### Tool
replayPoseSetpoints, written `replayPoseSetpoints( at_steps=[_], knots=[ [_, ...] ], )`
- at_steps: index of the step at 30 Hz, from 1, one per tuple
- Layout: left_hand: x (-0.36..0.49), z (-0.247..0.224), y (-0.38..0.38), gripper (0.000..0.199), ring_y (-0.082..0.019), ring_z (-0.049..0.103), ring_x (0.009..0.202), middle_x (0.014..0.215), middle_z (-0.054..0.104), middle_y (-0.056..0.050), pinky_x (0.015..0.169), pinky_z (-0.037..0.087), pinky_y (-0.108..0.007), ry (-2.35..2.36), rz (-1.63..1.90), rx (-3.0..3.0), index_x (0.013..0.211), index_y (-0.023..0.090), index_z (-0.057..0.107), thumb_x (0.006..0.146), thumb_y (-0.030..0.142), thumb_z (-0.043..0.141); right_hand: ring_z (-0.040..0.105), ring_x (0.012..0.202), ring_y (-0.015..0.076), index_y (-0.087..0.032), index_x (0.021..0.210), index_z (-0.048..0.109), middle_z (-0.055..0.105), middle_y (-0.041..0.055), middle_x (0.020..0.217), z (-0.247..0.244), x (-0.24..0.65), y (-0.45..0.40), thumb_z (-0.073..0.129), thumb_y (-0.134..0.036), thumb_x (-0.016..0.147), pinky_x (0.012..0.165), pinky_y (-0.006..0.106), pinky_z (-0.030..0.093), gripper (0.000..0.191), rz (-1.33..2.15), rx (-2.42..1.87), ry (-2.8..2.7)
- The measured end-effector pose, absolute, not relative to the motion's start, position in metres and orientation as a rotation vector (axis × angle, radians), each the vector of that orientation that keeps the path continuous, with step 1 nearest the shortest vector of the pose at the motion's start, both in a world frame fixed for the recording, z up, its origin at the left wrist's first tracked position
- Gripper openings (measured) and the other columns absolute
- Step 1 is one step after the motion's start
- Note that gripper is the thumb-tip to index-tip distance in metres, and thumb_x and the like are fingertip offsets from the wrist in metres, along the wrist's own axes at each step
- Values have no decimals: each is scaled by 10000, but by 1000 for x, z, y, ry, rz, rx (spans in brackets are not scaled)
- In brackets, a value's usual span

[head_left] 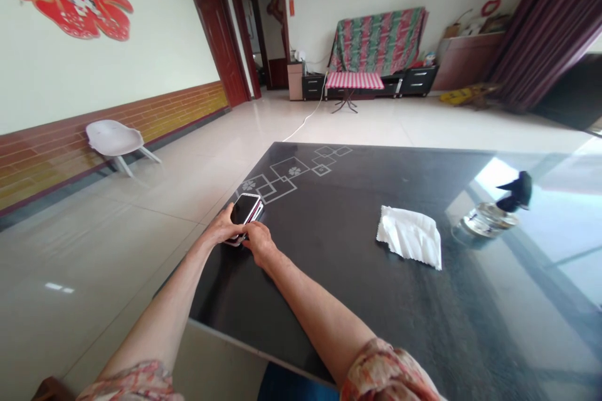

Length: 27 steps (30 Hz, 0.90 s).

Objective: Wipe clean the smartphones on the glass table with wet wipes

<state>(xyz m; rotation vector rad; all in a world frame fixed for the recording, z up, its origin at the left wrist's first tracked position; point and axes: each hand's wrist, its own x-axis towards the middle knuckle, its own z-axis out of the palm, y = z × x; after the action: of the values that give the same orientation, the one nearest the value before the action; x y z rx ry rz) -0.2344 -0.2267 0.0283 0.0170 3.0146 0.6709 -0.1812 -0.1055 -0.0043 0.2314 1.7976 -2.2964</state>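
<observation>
At the left edge of the black table, a small stack of smartphones lies between my two hands. The top phone has a dark screen and a pale frame; reddish and white edges show beneath it. My left hand grips the stack from its left side, thumb along the near end. Closed around the near right corner is my right hand, its fingertips partly hidden. A crumpled white cloth or tissue lies to the right of my hands, apart from them.
A clear spray bottle with a black nozzle stands on the table's right part. Beyond the table are a small striped table and a cloth-covered object on a black cabinet. A white plastic chair stands by the left wall.
</observation>
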Motion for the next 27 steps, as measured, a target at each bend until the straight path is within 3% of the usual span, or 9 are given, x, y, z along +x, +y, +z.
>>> replayPoseSetpoints(
  at_steps=[5,9,12,16,20,23,27],
  knots=[
    [-233,35,-230,947,-302,415,1368,1489,410,-188,1095,368,-357,2981,657,82,1484,115,289,684,422,690,614,937,213,-199,956,600,636,52,972,3,-170,-101,592,-275,692,715,311,534,275,-2349,340,1717],
    [-227,38,-236,977,-299,503,1294,1428,496,-171,1078,389,-374,3005,636,-20,1525,131,196,716,408,669,627,958,236,-189,1024,631,657,71,1061,6,-155,-66,654,-245,661,711,336,544,369,-2371,311,1735],
    [-219,41,-240,985,-328,532,1253,1430,496,-151,1047,424,-408,3101,601,-99,1530,153,181,727,473,654,630,959,206,-224,962,675,689,16,1031,6,-133,-6,669,-223,664,805,320,531,297,-2430,247,1846],
    [-200,49,-223,952,-341,475,1294,1483,432,-85,1064,410,-448,3345,516,-18,1529,196,175,742,476,631,640,909,195,-222,1008,680,708,26,970,12,-90,109,567,-293,776,853,333,510,268,-2420,11,2578],
    [-175,49,-162,951,-348,510,1258,1429,484,-134,1025,445,-430,3309,596,199,1513,173,243,717,505,643,628,926,226,-190,1033,683,687,86,1051,12,-53,222,490,-243,794,897,390,481,312,-1696,581,3425],
    [-155,38,-93,934,-299,492,1284,1432,481,-136,1044,426,-370,3145,688,506,1508,146,255,707,431,641,572,1073,291,-120,1116,661,630,166,1184,2,-41,272,489,-242,806,972,438,424,375,-1037,1127,3462],
    [-130,19,-7,908,-302,535,1193,1298,568,-126,947,472,-381,3007,591,726,1497,169,289,680,353,640,496,1174,349,-80,1154,650,573,198,1274,-13,-37,289,503,-372,865,992,466,385,436,-679,1371,3305]
  ],
)
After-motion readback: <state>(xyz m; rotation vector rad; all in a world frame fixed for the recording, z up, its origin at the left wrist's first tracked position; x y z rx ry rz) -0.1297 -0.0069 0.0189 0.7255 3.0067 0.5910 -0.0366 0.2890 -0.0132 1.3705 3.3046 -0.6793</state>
